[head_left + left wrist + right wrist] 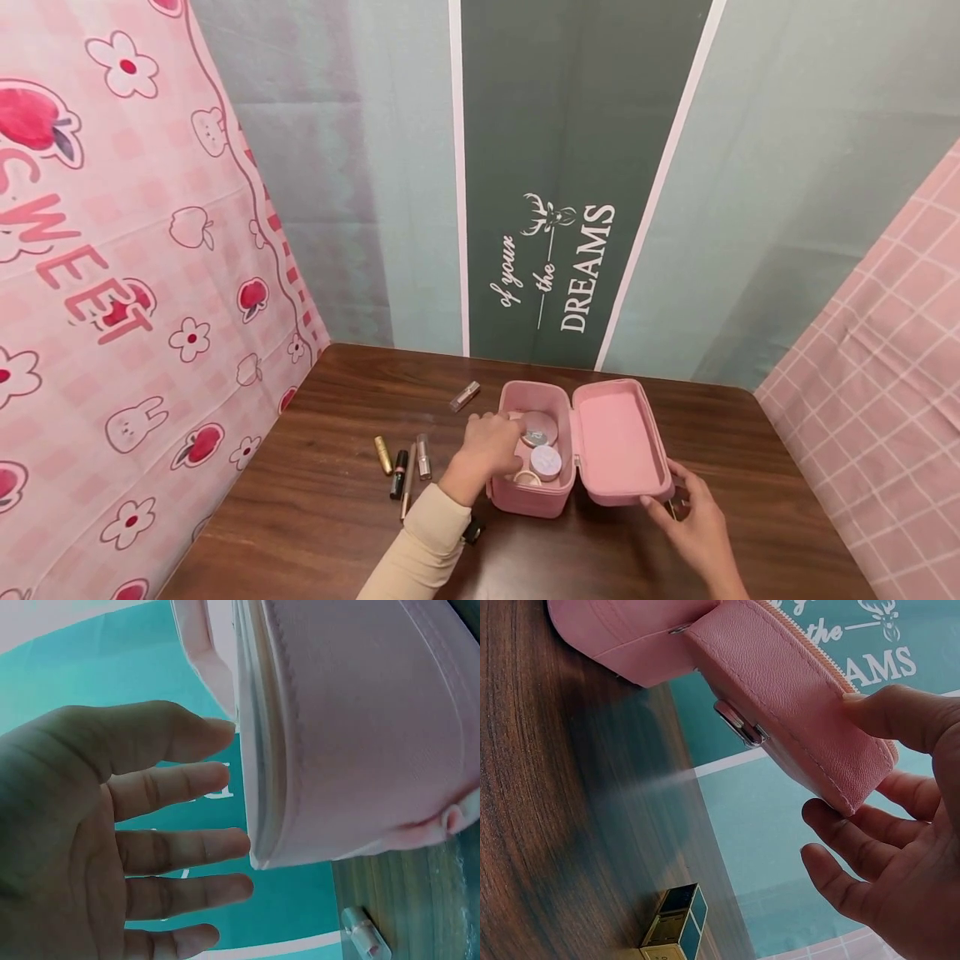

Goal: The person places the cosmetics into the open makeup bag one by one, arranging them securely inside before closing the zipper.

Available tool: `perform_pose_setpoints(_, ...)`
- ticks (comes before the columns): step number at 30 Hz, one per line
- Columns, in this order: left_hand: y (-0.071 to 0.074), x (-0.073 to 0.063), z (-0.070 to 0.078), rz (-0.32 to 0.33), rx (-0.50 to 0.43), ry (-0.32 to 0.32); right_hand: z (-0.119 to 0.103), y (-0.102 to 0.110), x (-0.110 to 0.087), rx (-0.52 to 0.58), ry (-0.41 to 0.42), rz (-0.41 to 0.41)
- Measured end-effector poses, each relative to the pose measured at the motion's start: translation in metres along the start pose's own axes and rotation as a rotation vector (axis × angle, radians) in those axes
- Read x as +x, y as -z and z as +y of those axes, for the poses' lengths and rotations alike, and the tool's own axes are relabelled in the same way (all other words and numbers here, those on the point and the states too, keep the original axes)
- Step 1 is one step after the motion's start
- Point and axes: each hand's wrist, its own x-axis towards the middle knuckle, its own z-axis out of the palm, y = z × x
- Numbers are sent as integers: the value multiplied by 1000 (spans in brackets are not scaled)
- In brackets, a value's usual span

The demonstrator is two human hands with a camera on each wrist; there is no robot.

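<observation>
Soft, moderate light fills the head view, its source unseen. The pink case [528,500] casts a diffuse shadow on the tabletop [750,467] towards six o'clock; duskier shading dulls the pale blue-grey backdrop [810,167] around three o'clock. Wide-angle stretching slants the patterned cloth [135,275] at nine o'clock. The left wrist view has a cool teal cast, with the left hand [94,847] dim against brighter backing. In the right wrist view, the metal clasp [739,724] glints near twelve o'clock.
</observation>
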Motion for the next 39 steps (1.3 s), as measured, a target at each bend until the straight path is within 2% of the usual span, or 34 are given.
perform_pose_setpoints(7, -3, -7, -12, 49, -37, 13, 2, 0, -1, -4, -1, 1)
perform_pose_setpoints(18, -5, -16, -32, 161, -67, 26, 1, 0, 0, -10, -6, 6)
perform_pose_setpoints(29, -7, -26, -51, 211, -131, 43, 2, 0, -2, 1, -24, -1)
perform_pose_setpoints(39, -20, -26, -71, 210, -160, 99, 2, -1, -1, -2, -18, 7)
